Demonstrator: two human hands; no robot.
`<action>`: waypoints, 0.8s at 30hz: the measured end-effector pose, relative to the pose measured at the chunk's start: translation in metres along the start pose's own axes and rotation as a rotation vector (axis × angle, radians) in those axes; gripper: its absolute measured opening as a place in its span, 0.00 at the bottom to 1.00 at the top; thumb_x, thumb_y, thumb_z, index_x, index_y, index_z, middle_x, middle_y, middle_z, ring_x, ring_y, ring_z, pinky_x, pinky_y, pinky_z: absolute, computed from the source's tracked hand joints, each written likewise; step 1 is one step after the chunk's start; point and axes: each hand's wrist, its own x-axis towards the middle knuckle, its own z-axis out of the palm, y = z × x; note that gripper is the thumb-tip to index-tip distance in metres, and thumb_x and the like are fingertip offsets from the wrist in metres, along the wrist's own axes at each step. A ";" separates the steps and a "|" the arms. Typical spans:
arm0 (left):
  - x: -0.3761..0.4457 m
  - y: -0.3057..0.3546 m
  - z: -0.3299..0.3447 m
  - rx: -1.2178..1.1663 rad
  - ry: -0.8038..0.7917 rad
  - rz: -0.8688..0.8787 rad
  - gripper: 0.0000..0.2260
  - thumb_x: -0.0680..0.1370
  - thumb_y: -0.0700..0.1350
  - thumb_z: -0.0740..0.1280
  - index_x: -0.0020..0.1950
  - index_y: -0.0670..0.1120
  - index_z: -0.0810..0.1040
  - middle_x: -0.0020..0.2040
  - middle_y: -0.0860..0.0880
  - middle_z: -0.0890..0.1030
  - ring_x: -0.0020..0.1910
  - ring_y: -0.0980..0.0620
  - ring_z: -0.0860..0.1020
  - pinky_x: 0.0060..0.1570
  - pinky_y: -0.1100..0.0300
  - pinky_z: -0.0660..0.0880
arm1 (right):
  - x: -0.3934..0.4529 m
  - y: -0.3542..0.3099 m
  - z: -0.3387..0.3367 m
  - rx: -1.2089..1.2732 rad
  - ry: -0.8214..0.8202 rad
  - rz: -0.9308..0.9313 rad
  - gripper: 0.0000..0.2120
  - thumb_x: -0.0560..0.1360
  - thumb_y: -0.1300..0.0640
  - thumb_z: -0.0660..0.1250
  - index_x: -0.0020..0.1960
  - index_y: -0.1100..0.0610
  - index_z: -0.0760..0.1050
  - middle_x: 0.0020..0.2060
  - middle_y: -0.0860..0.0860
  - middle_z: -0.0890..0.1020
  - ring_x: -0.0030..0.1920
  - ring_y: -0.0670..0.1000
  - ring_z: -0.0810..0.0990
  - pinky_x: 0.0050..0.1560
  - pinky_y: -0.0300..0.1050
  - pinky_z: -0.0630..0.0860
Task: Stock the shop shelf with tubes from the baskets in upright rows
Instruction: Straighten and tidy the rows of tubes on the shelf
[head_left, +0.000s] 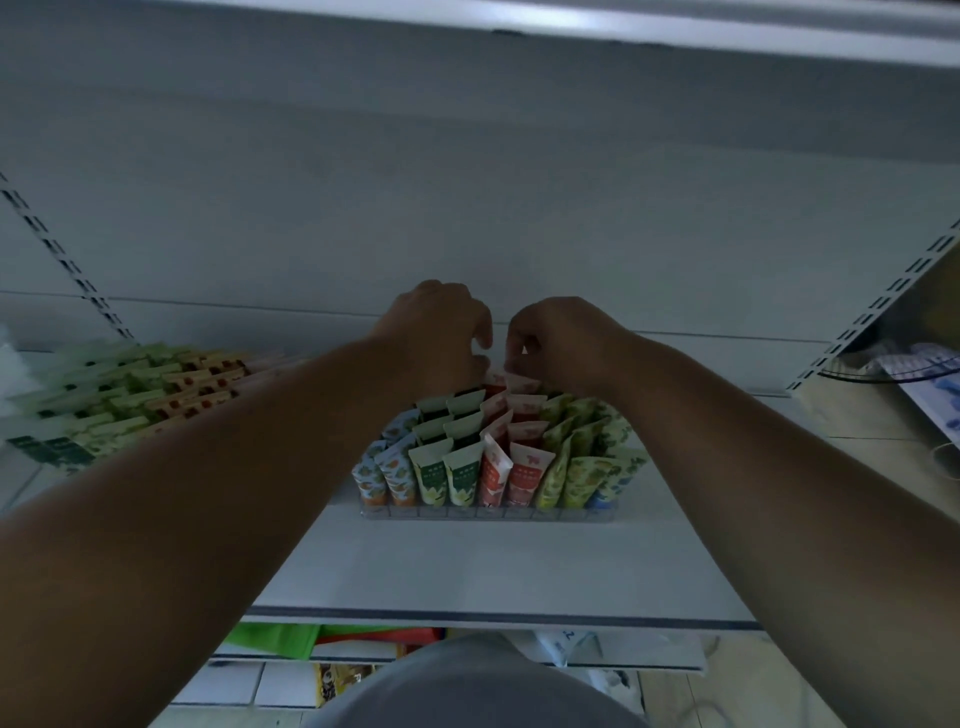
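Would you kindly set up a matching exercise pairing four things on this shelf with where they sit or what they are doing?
Things:
1. Red-and-white plastic tubes
2. Yellow-green patterned tubes
3. Left hand
4. Flat green and orange packets

Places or states:
A. At the shelf's far left, blurred
B. Middle rows of the clear tray
C. Fingers curled above the back of the rows
D. Right of the red rows

Pairs: 1-B, 2-D, 3-C, 4-A

The hands hide whether either grip holds a tube.
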 end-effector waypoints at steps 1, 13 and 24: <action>0.000 0.000 0.000 0.003 -0.003 -0.011 0.11 0.73 0.53 0.69 0.53 0.52 0.79 0.55 0.49 0.76 0.58 0.46 0.71 0.58 0.52 0.70 | 0.003 -0.002 0.001 -0.004 -0.005 -0.011 0.03 0.73 0.55 0.71 0.44 0.54 0.81 0.34 0.42 0.73 0.38 0.45 0.73 0.37 0.39 0.65; -0.008 -0.003 0.007 0.028 -0.025 -0.063 0.06 0.73 0.50 0.69 0.47 0.51 0.83 0.52 0.48 0.78 0.56 0.45 0.73 0.53 0.56 0.71 | 0.003 -0.002 -0.001 0.028 -0.114 -0.097 0.03 0.73 0.61 0.70 0.42 0.56 0.83 0.33 0.43 0.75 0.33 0.40 0.71 0.34 0.38 0.66; -0.014 -0.005 0.006 -0.081 0.020 -0.037 0.09 0.72 0.49 0.71 0.51 0.52 0.81 0.50 0.52 0.75 0.56 0.47 0.73 0.53 0.57 0.69 | 0.001 -0.003 0.000 0.019 -0.088 -0.119 0.05 0.76 0.58 0.69 0.49 0.53 0.82 0.40 0.45 0.76 0.40 0.45 0.74 0.39 0.40 0.65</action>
